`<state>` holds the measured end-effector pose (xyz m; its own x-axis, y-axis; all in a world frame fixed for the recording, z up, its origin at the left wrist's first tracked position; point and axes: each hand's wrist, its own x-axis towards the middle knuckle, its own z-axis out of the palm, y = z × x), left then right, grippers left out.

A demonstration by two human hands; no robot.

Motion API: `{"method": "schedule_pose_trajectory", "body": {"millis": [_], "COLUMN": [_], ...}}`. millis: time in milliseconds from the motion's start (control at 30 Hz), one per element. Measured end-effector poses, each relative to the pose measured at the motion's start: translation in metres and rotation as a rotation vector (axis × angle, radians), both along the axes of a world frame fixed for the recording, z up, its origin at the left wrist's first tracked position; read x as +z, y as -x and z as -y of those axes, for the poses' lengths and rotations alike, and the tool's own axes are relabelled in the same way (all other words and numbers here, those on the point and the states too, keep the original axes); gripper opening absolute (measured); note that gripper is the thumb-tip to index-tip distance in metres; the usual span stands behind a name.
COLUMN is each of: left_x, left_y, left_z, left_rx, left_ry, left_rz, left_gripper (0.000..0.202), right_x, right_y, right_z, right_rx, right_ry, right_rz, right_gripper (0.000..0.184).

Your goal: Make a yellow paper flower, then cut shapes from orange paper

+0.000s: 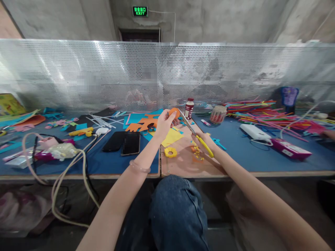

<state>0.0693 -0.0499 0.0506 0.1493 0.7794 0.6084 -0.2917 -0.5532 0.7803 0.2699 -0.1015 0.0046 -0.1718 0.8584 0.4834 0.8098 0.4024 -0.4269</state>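
My left hand pinches a small rounded orange paper piece above the table. In my right hand is a pair of scissors with yellow handles, its blades pointing up and left close to the orange piece. Whether the blades touch the paper I cannot tell. Below my hands lie a yellow flower-shaped ring, a sheet of yellow paper and small orange and yellow scraps. Behind my left hand rests cut orange paper on blue sheets.
Two dark phones lie left of my arm, near looping cables. A dark red bottle stands behind the scissors. To the right are a white power strip, a purple box and many coloured sticks. A perforated metal screen borders the back.
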Motion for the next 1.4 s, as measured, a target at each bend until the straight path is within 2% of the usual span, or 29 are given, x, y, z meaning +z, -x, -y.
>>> {"method": "schedule_pose_trajectory", "body": {"millis": [567, 1033, 1300, 1400], "left_x": [0.0006, 0.0008, 0.0001, -0.0002], "left_y": [0.0018, 0.0025, 0.0019, 0.0005], "left_z": [0.0012, -0.0004, 0.0016, 0.0024], "left_rx": [0.025, 0.034, 0.027, 0.012], "left_ry": [0.005, 0.019, 0.015, 0.015], "left_rz": [-0.002, 0.007, -0.022, -0.043], "left_gripper": [0.021, 0.021, 0.02, 0.021], "right_x": [0.0001, -0.0063, -0.0046, -0.0067], "right_y": [0.0, -0.0049, -0.004, -0.0051], "right_z": [-0.0003, -0.0084, -0.0064, -0.0066], "right_rx": [-0.004, -0.007, -0.067, -0.016], "right_ry": [-0.023, -0.049, -0.068, -0.095], "right_rz": [0.002, 0.017, -0.072, -0.135], "right_gripper": [0.031, 0.031, 0.032, 0.029]}}
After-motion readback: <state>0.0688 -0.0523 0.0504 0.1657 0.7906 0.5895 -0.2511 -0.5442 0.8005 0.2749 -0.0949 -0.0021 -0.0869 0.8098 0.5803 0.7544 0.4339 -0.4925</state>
